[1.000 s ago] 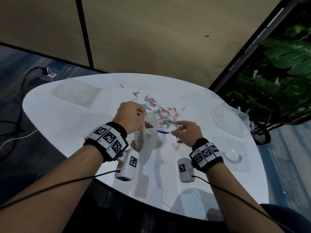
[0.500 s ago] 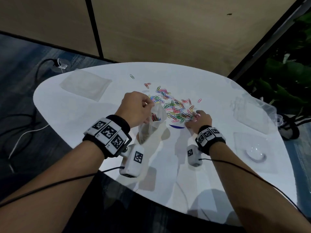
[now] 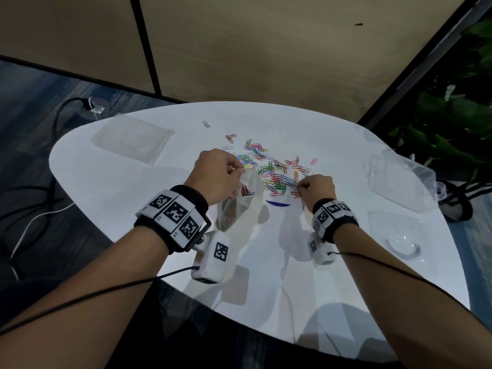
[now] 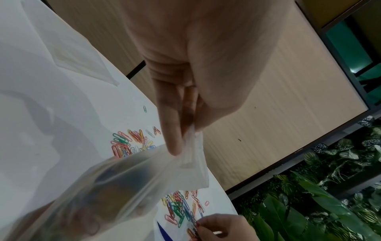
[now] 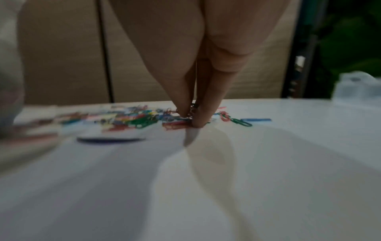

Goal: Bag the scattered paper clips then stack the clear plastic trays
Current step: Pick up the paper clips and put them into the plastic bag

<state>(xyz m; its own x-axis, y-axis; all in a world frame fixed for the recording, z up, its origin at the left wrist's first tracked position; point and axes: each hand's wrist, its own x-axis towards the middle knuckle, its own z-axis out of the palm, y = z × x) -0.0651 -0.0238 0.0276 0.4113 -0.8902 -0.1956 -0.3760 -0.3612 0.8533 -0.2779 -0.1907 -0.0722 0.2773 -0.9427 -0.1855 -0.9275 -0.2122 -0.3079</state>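
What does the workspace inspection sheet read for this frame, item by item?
Surface: rounded white table, glossy.
Job's things: coloured paper clips scattered mid-table; clear plastic bag partly filled; clear plastic trays unstacked at the right.
Clutter: flat clear plastic sheet far left; dark blue sliver beside the bag.
Grips: left hand pinches the bag's mouth; right hand pinches clips at the pile.
Cables: black wrist cables; floor cables at left.
Surroundings: tan wall panels, green plants at right.
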